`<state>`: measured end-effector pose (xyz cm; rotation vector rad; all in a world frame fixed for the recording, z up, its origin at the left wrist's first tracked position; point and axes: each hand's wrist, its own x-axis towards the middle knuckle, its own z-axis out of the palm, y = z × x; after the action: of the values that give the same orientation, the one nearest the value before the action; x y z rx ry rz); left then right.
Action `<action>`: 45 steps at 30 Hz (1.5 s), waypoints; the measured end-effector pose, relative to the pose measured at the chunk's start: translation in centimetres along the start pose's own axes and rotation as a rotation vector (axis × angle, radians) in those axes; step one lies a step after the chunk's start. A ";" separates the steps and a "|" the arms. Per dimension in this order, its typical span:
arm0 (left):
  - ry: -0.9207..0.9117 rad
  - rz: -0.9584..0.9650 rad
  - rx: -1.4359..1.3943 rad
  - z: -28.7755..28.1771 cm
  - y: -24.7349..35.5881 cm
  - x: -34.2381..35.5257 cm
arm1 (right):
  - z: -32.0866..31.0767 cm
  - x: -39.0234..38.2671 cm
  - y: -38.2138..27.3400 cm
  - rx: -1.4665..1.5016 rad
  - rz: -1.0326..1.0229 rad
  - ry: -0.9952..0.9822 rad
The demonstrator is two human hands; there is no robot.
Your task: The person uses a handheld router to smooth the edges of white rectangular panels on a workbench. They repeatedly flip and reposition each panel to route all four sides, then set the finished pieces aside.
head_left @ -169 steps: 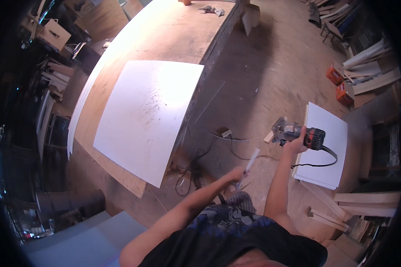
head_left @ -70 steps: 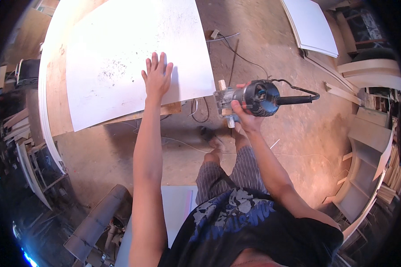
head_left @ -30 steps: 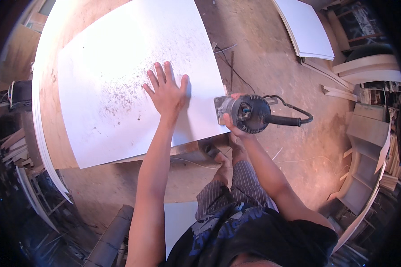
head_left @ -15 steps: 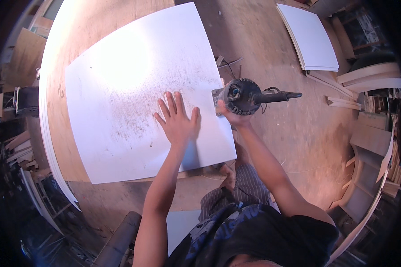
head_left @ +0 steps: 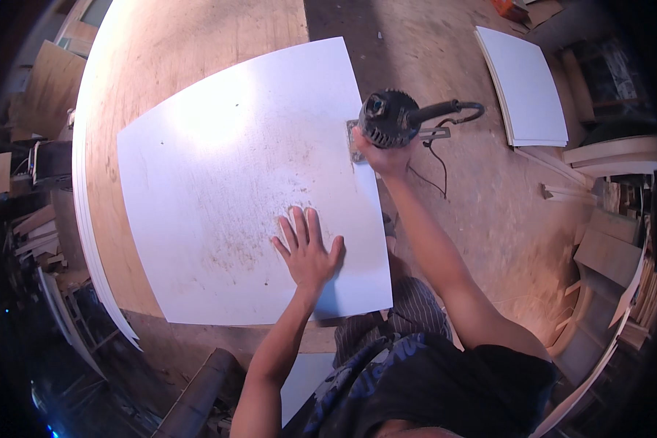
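A large white sheet (head_left: 197, 190) lies on a wooden board, with brown dust and crumbs scattered over its middle. My left hand (head_left: 310, 252) is pressed flat on the near part of the sheet, fingers spread. At the sheet's right edge, my right hand (head_left: 387, 153) grips a black trim router (head_left: 388, 117), its fingers wrapped round the lower body. The router's square base plate (head_left: 355, 142) rests partly on the sheet's edge, towards the far right corner. A dark power cord (head_left: 474, 111) leaves its top to the right. The router's bit is hidden.
Below the sheet, a wooden board (head_left: 113, 241) shows along the left. A stack of white panels (head_left: 525, 91) lies at the far right. Curved wooden pieces (head_left: 613, 153) and a cabinet-like frame (head_left: 598, 281) stand on the right. A dark roll or tube (head_left: 197, 394) is near my left side.
My right hand has pushed the trim router away from me along the sheet's right edge. The left hand stays flat on the sheet. The whole view has shifted a little.
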<state>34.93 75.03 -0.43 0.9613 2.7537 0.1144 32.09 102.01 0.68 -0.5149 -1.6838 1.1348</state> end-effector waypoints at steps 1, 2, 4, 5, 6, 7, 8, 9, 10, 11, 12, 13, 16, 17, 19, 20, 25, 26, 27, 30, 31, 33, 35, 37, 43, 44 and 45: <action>0.013 0.002 0.011 0.0 0.0 0.1 | 0.5 1.0 0.3 -0.026 -0.013 -0.011; -0.015 -0.006 0.013 -0.1 0.0 0.0 | 1.1 2.0 0.7 -0.013 0.026 -0.021; -0.068 -0.017 0.017 -0.4 0.0 0.1 | 2.2 4.1 0.9 0.011 0.099 -0.035; -0.070 -0.018 0.016 -0.5 0.0 0.2 | 2.8 5.3 1.3 0.022 0.135 -0.040; -0.072 -0.020 0.015 -0.4 0.0 0.2 | 3.7 6.1 3.2 0.074 0.149 -0.017; -0.074 -0.010 0.012 -0.3 0.1 0.5 | 4.2 7.0 5.2 0.119 0.162 0.016; -0.069 -0.011 0.014 -0.4 0.1 0.4 | 5.1 8.1 6.1 0.139 0.160 0.026; -0.065 -0.011 0.015 -0.4 0.1 0.4 | 5.5 9.0 6.8 0.134 0.140 0.026; -0.060 -0.013 0.016 -0.5 0.1 0.4 | 6.1 10.0 7.0 0.129 0.121 0.024; -0.061 -0.019 0.007 -0.5 0.1 0.4 | 6.8 11.2 7.2 0.125 0.098 0.024; -0.061 -0.024 -0.002 -0.7 0.2 0.5 | 7.2 12.3 7.4 0.117 0.080 0.026; -0.061 -0.029 -0.010 -0.7 0.1 0.5 | 7.9 13.3 7.3 0.162 0.081 0.031; -0.035 -0.029 0.001 -0.6 0.0 0.4 | 9.5 16.2 6.7 0.143 0.082 0.043; -0.031 -0.032 -0.005 -0.6 0.0 0.4 | 9.9 17.0 6.6 0.110 0.083 0.047; -0.025 -0.039 -0.014 -0.5 0.0 0.4 | 11.5 18.9 9.0 0.126 0.007 0.084; -0.010 -0.045 -0.014 -0.4 0.0 0.3 | 12.3 19.7 9.1 0.186 0.016 0.084; 0.030 -0.042 -0.019 -0.1 0.1 0.7 | 14.5 26.1 12.6 -0.133 -0.094 0.200; 0.033 -0.054 -0.021 -0.1 0.0 0.6 | 14.9 25.8 11.7 -0.120 -0.035 0.188; 0.035 -0.063 -0.023 0.1 -0.1 0.3 | 15.1 25.7 10.8 -0.108 0.016 0.179; 0.017 -0.075 -0.035 -0.7 0.2 0.5 | 13.4 25.5 10.1 0.055 0.026 0.189; 0.012 -0.076 -0.043 -1.2 0.5 0.6 | 12.5 25.8 9.6 0.107 0.024 0.191; 0.018 -0.088 -0.040 -1.2 0.4 -0.1 | 10.1 26.0 8.6 0.205 0.016 0.201; 0.063 -0.065 -0.065 -0.6 0.6 0.3 | 6.3 24.4 8.3 0.104 0.002 0.246; 0.135 -0.057 -0.088 -0.4 0.1 0.0 | 3.4 21.1 6.3 0.257 0.096 0.168; 0.344 0.208 -0.530 -0.2 -0.6 3.3 | -7.0 9.1 1.9 0.163 0.323 0.049; 0.304 0.231 -0.699 -2.6 2.4 4.4 | -8.7 7.1 1.3 0.166 0.350 0.019; 0.265 0.249 -0.864 -6.2 6.5 5.5 | -10.0 5.4 0.5 0.142 0.370 0.014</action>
<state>33.25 83.54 5.56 1.0384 2.3353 1.4103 38.74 110.77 3.57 -0.7622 -1.5183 1.4997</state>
